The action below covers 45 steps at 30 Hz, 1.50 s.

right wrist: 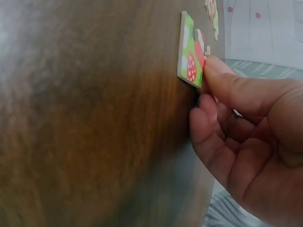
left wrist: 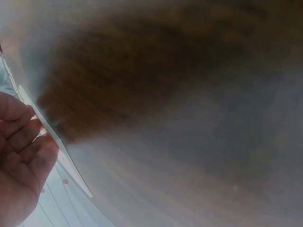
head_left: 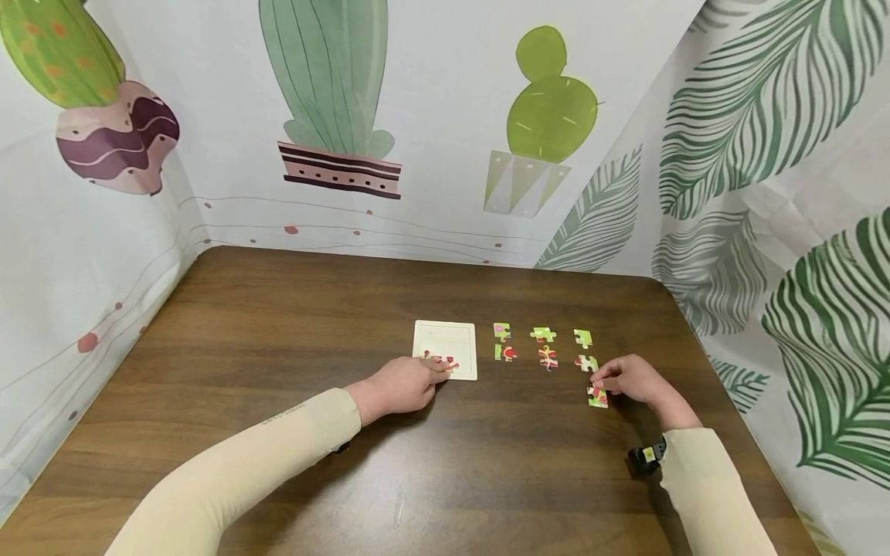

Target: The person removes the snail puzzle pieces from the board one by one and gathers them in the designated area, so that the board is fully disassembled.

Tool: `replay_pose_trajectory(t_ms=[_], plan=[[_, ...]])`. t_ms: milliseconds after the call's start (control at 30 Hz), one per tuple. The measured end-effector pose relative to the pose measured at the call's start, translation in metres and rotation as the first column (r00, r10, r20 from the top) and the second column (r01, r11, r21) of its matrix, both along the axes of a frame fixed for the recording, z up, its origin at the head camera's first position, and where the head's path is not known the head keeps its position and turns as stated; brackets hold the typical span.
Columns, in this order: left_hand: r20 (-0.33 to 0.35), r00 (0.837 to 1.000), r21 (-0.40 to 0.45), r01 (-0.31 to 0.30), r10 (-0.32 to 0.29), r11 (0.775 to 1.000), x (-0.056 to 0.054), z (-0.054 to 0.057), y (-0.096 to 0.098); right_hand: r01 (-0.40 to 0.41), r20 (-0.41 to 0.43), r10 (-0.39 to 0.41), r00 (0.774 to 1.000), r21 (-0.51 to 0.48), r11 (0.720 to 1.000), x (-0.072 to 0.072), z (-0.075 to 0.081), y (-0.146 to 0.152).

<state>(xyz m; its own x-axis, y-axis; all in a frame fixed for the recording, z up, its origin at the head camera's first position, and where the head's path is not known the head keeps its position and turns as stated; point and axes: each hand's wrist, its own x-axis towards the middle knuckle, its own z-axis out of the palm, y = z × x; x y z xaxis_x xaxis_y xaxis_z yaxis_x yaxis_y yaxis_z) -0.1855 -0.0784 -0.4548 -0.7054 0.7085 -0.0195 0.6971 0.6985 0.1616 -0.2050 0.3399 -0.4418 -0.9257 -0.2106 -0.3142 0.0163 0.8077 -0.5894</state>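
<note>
A pale square puzzle tray [head_left: 464, 340] lies on the table, with colourful pieces [head_left: 450, 361] along its near edge. My left hand [head_left: 405, 384] rests at the tray's near left, fingertips on it and partly covering the pieces. In the left wrist view those fingers [left wrist: 39, 150] bend loosely against the tray [left wrist: 78, 177]; the thumb is hard to make out. My right hand [head_left: 629, 380] pinches a corner puzzle piece [head_left: 597, 397] between thumb and fingers. Close up, this puzzle piece [right wrist: 189, 59] is green with a red, white-dotted shape, tilted in the right hand [right wrist: 251, 127].
Right of the tray, loose puzzle pieces lie in two rows, among them a green piece [head_left: 582, 337] and a red one [head_left: 548, 357]. The brown wooden table [head_left: 306, 309] meets a printed cloth backdrop [head_left: 445, 208] behind and at the sides.
</note>
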Motion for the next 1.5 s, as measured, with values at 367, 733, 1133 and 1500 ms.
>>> replay_pose_trajectory(t_ms=[367, 733, 1133, 1500], plan=[[-0.003, 1.000, 0.011, -0.005, 0.005, 1.000, 0.001, 0.000, 0.000, 0.013, -0.022, -0.012, 1.000, 0.054, 0.998, 0.000, 0.001, -0.006], [-0.018, 1.000, 0.020, 0.021, -0.020, 1.000, -0.001, 0.000, -0.001, 0.032, -0.018, -0.032, 0.999, 0.017, 0.999, 0.002, 0.001, -0.003], [-0.092, 0.994, 0.054, 0.056, -0.051, 0.997, 0.001, -0.002, -0.002, 0.089, -0.023, -0.093, 0.995, -0.150, 0.985, -0.001, 0.017, -0.024], [-0.099, 0.993, 0.053, 0.072, -0.066, 0.996, 0.001, -0.004, -0.007, 0.066, -0.011, -0.073, 0.997, -0.318, 0.946, -0.004, 0.030, -0.081]])
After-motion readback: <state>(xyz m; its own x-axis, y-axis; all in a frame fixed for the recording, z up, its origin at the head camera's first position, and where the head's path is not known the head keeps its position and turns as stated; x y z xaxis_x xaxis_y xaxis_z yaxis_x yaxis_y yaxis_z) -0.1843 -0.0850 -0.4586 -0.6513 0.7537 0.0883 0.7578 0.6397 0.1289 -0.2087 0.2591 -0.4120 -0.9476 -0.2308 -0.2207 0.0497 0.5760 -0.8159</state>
